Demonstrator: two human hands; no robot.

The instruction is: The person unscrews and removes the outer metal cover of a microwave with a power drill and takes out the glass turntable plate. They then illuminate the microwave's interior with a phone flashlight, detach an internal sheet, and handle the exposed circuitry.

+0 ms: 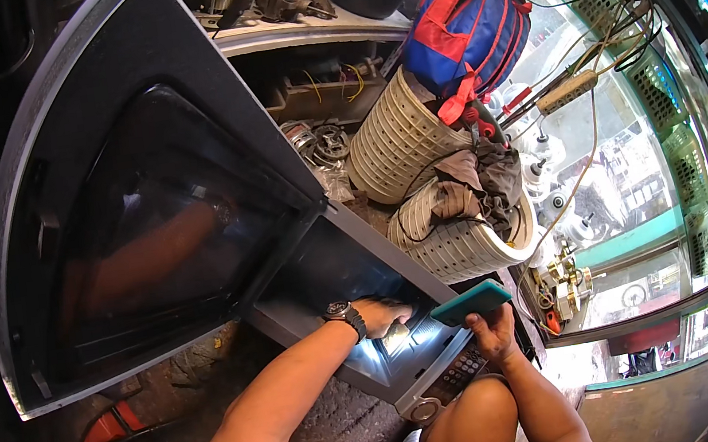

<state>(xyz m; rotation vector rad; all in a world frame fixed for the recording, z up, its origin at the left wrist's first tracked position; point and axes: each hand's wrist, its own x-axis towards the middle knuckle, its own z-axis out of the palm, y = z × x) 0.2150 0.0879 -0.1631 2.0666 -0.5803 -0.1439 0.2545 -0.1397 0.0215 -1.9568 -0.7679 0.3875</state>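
Observation:
A microwave oven [355, 225] sits low in front of me, its dark door [127, 197] swung open to the left. My left hand [381, 314], with a watch [346, 313] on its wrist, reaches into the cavity. Its fingers are curled, and a small pale thing [396, 337] shows beneath them, too unclear to name. My right hand [496, 334] grips a phone in a teal case [470, 302] above the control panel [452, 377]. Bright light falls on the cavity wall below the phone.
Two cream plastic baskets [388, 149] stand beyond the oven, the nearer one holding dark cloth [492, 180]. A red and blue backpack [472, 31] rests on the farther one. To the right is a glass case [634, 175] with parts inside. Metal parts [289, 1] crowd a shelf behind.

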